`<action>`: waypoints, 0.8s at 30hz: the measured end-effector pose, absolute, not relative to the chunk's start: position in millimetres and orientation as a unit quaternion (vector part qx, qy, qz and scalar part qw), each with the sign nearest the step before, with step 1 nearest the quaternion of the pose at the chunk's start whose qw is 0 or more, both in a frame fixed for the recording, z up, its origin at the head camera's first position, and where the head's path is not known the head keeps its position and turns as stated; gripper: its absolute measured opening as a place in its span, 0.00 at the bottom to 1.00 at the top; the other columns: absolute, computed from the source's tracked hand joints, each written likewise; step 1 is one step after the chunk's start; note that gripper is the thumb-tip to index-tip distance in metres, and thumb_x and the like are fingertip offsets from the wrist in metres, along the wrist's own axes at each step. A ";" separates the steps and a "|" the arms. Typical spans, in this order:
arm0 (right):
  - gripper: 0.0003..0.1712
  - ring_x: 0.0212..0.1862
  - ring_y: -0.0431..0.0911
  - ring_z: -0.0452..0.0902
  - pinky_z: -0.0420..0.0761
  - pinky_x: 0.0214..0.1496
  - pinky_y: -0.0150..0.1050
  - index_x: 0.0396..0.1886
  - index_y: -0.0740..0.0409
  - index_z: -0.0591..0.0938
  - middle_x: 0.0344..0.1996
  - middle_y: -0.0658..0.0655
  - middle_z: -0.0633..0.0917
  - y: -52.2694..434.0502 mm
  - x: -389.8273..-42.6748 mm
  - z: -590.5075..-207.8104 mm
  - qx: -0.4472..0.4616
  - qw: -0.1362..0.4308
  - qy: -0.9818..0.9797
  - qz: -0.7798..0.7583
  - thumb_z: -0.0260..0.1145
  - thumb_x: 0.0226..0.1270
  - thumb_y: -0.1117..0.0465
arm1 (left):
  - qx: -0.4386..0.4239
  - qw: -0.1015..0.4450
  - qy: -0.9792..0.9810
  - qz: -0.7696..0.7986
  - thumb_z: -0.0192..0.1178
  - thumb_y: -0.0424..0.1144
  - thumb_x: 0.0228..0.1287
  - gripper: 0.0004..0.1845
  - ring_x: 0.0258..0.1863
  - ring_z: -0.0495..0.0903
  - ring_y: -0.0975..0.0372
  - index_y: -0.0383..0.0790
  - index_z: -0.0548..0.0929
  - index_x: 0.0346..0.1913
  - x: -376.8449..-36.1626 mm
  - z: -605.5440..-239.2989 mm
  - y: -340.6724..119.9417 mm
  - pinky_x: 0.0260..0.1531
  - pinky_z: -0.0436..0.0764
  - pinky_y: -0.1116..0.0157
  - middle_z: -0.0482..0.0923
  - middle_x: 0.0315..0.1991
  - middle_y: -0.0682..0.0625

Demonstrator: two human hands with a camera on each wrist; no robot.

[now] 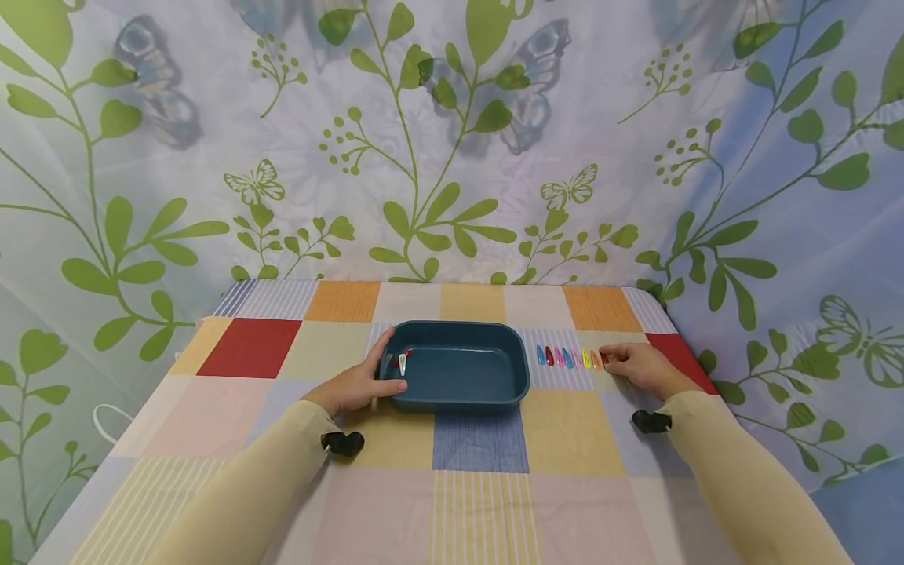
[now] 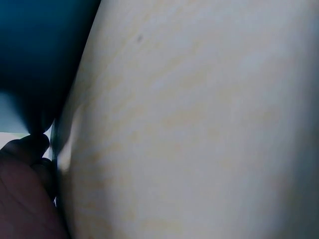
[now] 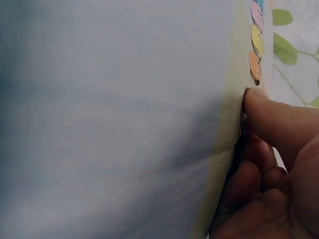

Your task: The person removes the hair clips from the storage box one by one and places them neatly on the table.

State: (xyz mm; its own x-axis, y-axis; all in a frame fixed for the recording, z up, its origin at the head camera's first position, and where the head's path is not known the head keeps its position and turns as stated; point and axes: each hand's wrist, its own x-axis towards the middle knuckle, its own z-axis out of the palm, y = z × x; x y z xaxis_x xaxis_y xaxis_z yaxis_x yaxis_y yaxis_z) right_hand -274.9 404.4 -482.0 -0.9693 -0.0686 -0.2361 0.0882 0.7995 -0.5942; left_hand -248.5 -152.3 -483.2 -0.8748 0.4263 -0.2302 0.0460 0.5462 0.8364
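Observation:
My left hand (image 1: 356, 384) holds the left end of a dark blue plastic tray (image 1: 462, 407), its fingers along the left side and its thumb at the front rim. Inside the tray, at the left, lie a white snap hair clip (image 1: 402, 363) and something red partly behind it. To the tray's right runs a row of colourful snap hair clips, from a blue hair clip (image 1: 541, 355) to an orange hair clip (image 1: 595, 360). At the row's right end my right hand (image 1: 639, 367) pinches a red hair clip (image 1: 604, 359), mostly hidden by the fingers.
A patchwork-patterned cloth (image 1: 381, 502) covers the table. Behind it hangs a leaf-and-butterfly curtain (image 1: 438, 141), which also closes in the sides. A white cable (image 1: 106, 424) loops near the table's left edge.

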 end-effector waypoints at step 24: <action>0.31 0.44 0.49 0.71 0.72 0.39 0.34 0.73 0.68 0.76 0.39 0.54 0.80 408.2 -277.2 -483.4 0.004 0.132 0.931 -0.340 0.69 0.74 0.62 | 0.134 0.206 0.857 0.453 0.67 0.58 0.68 0.58 0.82 0.53 0.39 0.73 0.32 0.84 -246.7 -482.5 -151.0 0.77 0.55 0.33 0.39 0.87 0.43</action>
